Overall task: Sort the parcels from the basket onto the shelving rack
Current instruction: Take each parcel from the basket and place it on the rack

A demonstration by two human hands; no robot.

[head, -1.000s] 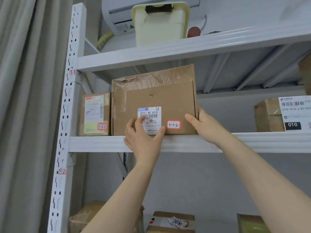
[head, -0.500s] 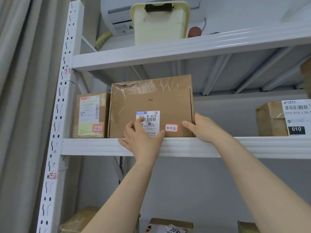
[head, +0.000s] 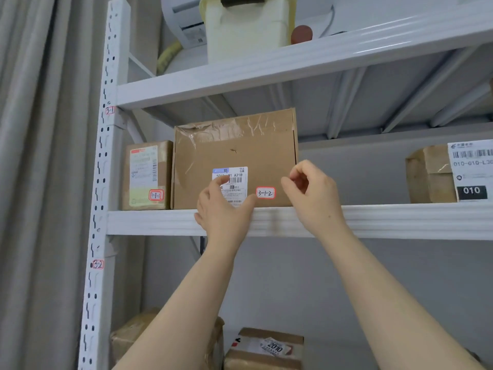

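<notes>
Nearest me, centre frame, my left hand is spread and relaxed, gripping nothing. My right hand hangs loosely curled and empty. Behind them the parcel stands on the shelf, just beside a smaller box. I judge this one placed; the basket is out of view.

Cardboard parcels in view: five. On the middle shelf, three: small left parcel, large centre parcel, right parcel. Below, two: lower left parcel, lower centre parcel. Of red-bordered stickers, four: two on parcels, two on the upright. Hands, two: left hand, right hand. One cream container.
</notes>
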